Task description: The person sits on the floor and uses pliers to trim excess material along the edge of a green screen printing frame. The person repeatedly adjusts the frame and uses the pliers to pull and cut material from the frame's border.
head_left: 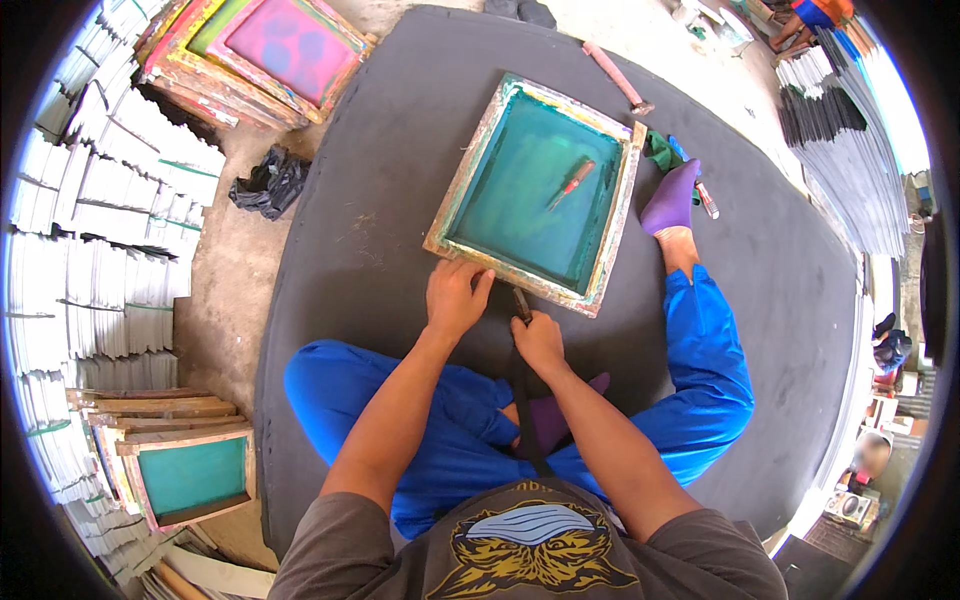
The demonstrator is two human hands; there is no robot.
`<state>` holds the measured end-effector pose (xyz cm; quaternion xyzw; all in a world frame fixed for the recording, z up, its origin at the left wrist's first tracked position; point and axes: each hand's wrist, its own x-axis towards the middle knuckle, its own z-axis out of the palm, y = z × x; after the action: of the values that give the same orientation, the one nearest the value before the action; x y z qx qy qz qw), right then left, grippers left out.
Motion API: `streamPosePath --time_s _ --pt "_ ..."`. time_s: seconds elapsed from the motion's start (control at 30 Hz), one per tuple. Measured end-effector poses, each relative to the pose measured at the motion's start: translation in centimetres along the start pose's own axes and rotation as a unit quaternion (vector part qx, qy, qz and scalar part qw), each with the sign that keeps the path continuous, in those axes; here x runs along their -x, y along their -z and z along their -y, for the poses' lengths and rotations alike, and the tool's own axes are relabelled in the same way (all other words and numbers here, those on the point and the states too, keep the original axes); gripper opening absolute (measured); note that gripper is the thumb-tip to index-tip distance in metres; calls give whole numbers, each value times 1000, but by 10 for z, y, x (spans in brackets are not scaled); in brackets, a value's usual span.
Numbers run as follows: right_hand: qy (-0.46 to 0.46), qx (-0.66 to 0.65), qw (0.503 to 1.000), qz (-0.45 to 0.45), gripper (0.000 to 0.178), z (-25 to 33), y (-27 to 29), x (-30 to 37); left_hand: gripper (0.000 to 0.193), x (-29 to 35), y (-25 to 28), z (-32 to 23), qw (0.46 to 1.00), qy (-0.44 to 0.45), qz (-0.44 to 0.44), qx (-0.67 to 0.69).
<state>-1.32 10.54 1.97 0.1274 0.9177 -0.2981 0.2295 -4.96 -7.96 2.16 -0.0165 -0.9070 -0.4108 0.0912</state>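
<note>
A wooden screen-printing frame point(612, 232) with teal mesh lies tilted on the dark padded surface in front of me. My left hand point(458, 297) grips its near edge, close to the left corner, the fingertips partly hidden. Just to the right, my right hand point(540, 340) is closed around a slim, dark tool point(522, 304) whose tip meets the near edge; its exact kind is unclear. A red-handled screwdriver point(574, 182) rests on the mesh. Below my right hand a black strap point(520, 400) runs down toward my lap.
A pinkish-handled hammer point(615, 75) lies beyond the frame. Beside my purple-socked foot point(672, 198) are a green cloth point(660, 150) and another tool point(708, 200). More frames point(290, 50) are stacked at far left, near a black plastic bag point(270, 182). White sheet stacks point(120, 260) line the left.
</note>
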Motion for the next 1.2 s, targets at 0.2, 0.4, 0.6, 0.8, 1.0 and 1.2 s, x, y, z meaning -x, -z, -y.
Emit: streamPosePath --time_s 0.2,0.4,0.6,0.8,1.0,1.2 --pt "98 3 990 100 41 32 17 16 27 14 2 9 844 348 171 372" --pt "161 31 979 121 43 36 16 7 21 11 9 25 796 400 165 424" --pt "-1 -200 931 306 34 23 21 -4 21 2 14 25 810 418 -56 408" --pt "-41 -190 938 287 30 4 31 -5 25 -14 41 90 785 423 -320 319" --pt "-39 -230 933 275 30 -3 25 -3 29 -17 45 81 829 425 -331 153" --pt "-37 -329 917 223 28 -28 24 5 28 11 -3 -8 984 -85 -61 -146"
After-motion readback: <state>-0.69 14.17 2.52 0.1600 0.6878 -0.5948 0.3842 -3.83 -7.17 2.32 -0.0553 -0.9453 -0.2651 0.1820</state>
